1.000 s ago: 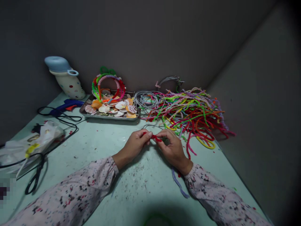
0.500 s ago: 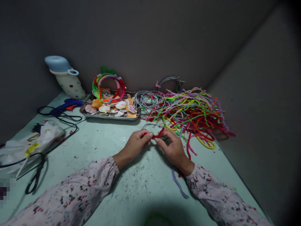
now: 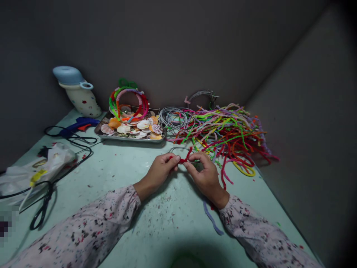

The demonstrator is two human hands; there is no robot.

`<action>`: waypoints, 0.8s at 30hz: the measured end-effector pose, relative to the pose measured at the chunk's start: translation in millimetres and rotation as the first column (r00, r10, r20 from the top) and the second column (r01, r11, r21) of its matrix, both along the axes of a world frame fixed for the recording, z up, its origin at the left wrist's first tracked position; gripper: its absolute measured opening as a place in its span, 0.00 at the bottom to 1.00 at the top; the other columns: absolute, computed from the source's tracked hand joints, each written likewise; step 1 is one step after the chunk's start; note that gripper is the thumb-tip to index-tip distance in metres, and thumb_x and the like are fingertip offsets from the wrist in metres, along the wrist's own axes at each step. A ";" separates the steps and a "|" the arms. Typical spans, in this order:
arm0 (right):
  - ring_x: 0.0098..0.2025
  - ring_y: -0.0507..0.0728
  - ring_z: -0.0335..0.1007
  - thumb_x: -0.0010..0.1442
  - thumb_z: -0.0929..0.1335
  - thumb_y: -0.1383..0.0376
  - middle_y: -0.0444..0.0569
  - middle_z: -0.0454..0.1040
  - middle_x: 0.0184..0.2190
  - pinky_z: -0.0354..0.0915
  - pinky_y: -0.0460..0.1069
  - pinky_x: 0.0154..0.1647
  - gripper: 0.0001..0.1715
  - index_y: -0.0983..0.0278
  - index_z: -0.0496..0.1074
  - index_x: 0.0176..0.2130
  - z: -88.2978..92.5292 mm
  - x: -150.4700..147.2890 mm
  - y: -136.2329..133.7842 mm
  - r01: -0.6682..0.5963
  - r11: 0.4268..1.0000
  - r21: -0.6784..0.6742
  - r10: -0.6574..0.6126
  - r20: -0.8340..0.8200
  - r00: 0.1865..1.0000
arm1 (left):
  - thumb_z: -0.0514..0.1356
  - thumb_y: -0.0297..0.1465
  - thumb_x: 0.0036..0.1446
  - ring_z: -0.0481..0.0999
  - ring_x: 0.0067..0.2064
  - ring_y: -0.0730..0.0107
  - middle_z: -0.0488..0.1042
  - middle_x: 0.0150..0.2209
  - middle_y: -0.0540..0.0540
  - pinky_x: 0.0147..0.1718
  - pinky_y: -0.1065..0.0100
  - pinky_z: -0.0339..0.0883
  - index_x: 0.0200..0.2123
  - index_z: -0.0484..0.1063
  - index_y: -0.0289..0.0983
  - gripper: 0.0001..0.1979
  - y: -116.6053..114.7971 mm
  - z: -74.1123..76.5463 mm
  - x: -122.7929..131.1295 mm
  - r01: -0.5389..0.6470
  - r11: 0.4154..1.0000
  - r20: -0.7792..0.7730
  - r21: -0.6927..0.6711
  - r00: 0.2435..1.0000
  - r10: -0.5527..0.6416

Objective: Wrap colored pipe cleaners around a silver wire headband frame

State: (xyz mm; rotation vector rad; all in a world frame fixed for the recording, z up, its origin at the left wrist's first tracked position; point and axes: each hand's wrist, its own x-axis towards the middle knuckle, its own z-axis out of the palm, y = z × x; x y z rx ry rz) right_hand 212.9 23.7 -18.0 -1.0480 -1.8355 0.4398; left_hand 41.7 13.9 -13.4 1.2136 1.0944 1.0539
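Observation:
Over the middle of the table, my left hand (image 3: 163, 167) pinches a red pipe cleaner (image 3: 182, 160) between thumb and fingers. The pipe cleaner runs across the gap between my hands, and a short end of it sticks up near the right fingertips. My right hand (image 3: 205, 173) is closed in a pinch at that side, thumb below and fingers above. A thin grey wire hoop (image 3: 178, 148) shows just behind the hands, and the fingers hide most of it. Whether the pipe cleaner is wound round the wire I cannot make out.
A metal tray (image 3: 131, 140) of seashells with colourful wrapped hoops (image 3: 129, 90) stands behind. Beside it lie coiled grey wires (image 3: 174, 115) and a pile of pipe cleaners (image 3: 231, 123). At left are a bottle (image 3: 80, 96), a blue glue gun (image 3: 79, 124), black cord and a plastic bag (image 3: 60, 156).
The raised end of the red pipe cleaner has tipped left and stands more upright. My right hand has shifted slightly, while the left has stayed almost in place.

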 end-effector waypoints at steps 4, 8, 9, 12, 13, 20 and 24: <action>0.38 0.57 0.67 0.58 0.70 0.63 0.46 0.72 0.32 0.62 0.55 0.46 0.05 0.60 0.69 0.33 0.4 0.6 0.8 -0.018 1.000 0.021 0.018 0.021 1.000 | 0.57 0.43 0.58 0.57 0.21 0.78 0.64 0.21 0.52 0.20 0.72 0.46 0.25 0.67 0.35 0.18 -0.3 1.6 0.1 0.002 1.000 0.001 0.000 1.000 -0.002; 0.37 0.57 0.67 0.60 0.68 0.64 0.45 0.72 0.31 0.62 0.55 0.45 0.05 0.60 0.69 0.31 1.1 1.1 0.6 -0.062 0.998 -0.020 0.062 0.015 0.998 | 0.58 0.43 0.57 0.57 0.21 0.77 0.64 0.20 0.52 0.20 0.72 0.47 0.25 0.69 0.34 0.17 -0.2 1.9 0.7 0.019 1.000 -0.025 0.019 1.000 -0.019; 0.37 0.57 0.68 0.60 0.68 0.64 0.45 0.72 0.31 0.62 0.55 0.45 0.05 0.60 0.69 0.31 1.2 1.1 0.4 -0.068 0.997 -0.036 0.069 0.009 0.998 | 0.58 0.43 0.57 0.57 0.21 0.78 0.64 0.21 0.52 0.20 0.72 0.47 0.26 0.69 0.34 0.17 -0.2 1.8 0.7 0.021 1.000 -0.028 0.021 0.999 -0.020; 0.37 0.57 0.68 0.60 0.68 0.64 0.45 0.72 0.31 0.63 0.55 0.44 0.04 0.60 0.69 0.32 1.3 0.5 0.1 -0.059 0.998 -0.033 0.059 0.012 0.998 | 0.58 0.42 0.57 0.56 0.21 0.78 0.64 0.21 0.52 0.20 0.72 0.46 0.26 0.69 0.34 0.17 0.1 1.9 0.4 0.012 1.000 -0.016 0.016 1.000 -0.011; 0.37 0.57 0.68 0.59 0.69 0.64 0.45 0.72 0.31 0.63 0.55 0.45 0.03 0.60 0.69 0.33 1.3 0.3 0.0 -0.043 0.999 -0.015 0.043 0.014 0.999 | 0.58 0.43 0.57 0.56 0.21 0.78 0.64 0.21 0.51 0.20 0.72 0.46 0.25 0.69 0.34 0.17 0.1 2.1 0.2 0.003 1.000 -0.007 0.008 1.000 -0.003; 0.42 0.58 0.68 0.58 0.69 0.69 0.46 0.72 0.35 0.62 0.58 0.47 0.06 0.57 0.72 0.37 2.4 3.6 -0.1 -0.077 0.976 0.202 0.059 0.096 0.994 | 0.58 0.44 0.57 0.56 0.20 0.79 0.63 0.20 0.52 0.19 0.71 0.45 0.23 0.66 0.35 0.19 -0.4 4.1 -0.5 -0.022 0.997 0.064 -0.076 0.998 0.027; 0.41 0.58 0.68 0.58 0.69 0.69 0.46 0.72 0.34 0.62 0.58 0.46 0.09 0.55 0.75 0.38 2.9 5.7 0.9 -0.081 0.963 0.258 0.047 0.134 0.990 | 0.59 0.45 0.56 0.56 0.21 0.79 0.64 0.20 0.52 0.19 0.71 0.45 0.23 0.66 0.35 0.19 -0.4 3.5 -0.6 -0.018 0.997 0.066 -0.070 0.998 0.022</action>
